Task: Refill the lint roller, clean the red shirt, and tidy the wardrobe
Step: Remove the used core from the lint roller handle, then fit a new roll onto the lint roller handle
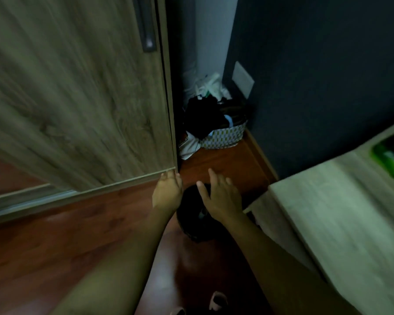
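Both hands are empty. The right hand (222,196) is spread wide above a dark round thing (191,223) on the floor. The left hand (167,190) touches the wardrobe door (77,98) edge, its grip hidden. This looks like the tidying step; next, slide the door. No red shirt or roller shows.

Grey-brown wood-grain wardrobe door (77,98): matt laminate look, streaked grain; dark recessed handle (148,26), material unclear through blur. Reddish-brown wooden floor (82,226): smooth, glossy, with a soft sheen. Dark blue wall (316,76): flat matt paint. Patterned white-and-green fabric basket (225,136): woven cloth look, stuffed with black and pale cloth. Pale cream bed cover (328,212): soft matt textile. White wall plate (243,79): smooth plastic look.
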The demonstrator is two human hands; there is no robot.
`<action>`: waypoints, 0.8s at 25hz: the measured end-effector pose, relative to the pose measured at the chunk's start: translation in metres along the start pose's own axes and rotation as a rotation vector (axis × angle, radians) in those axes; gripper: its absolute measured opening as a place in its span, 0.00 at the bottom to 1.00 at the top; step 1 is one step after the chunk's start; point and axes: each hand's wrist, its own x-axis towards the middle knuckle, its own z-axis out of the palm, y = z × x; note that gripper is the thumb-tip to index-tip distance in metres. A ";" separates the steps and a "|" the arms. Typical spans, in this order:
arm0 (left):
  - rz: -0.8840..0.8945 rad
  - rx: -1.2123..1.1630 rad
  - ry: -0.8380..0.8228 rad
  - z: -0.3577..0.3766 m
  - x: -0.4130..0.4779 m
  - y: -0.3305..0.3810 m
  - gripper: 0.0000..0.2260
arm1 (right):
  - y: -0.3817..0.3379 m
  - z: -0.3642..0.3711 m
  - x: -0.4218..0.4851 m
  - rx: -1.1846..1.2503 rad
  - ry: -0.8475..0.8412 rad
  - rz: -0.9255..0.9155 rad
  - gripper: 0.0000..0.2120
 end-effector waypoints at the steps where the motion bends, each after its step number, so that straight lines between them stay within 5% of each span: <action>1: 0.045 0.013 0.005 -0.014 -0.017 0.010 0.15 | -0.002 -0.024 -0.019 -0.034 0.054 -0.019 0.32; 8: 0.320 -0.228 0.044 -0.035 -0.146 0.105 0.16 | 0.040 -0.151 -0.145 -0.091 0.367 0.036 0.32; 20: 0.506 -0.247 -0.098 0.124 -0.390 0.238 0.17 | 0.277 -0.227 -0.363 -0.050 0.532 0.073 0.30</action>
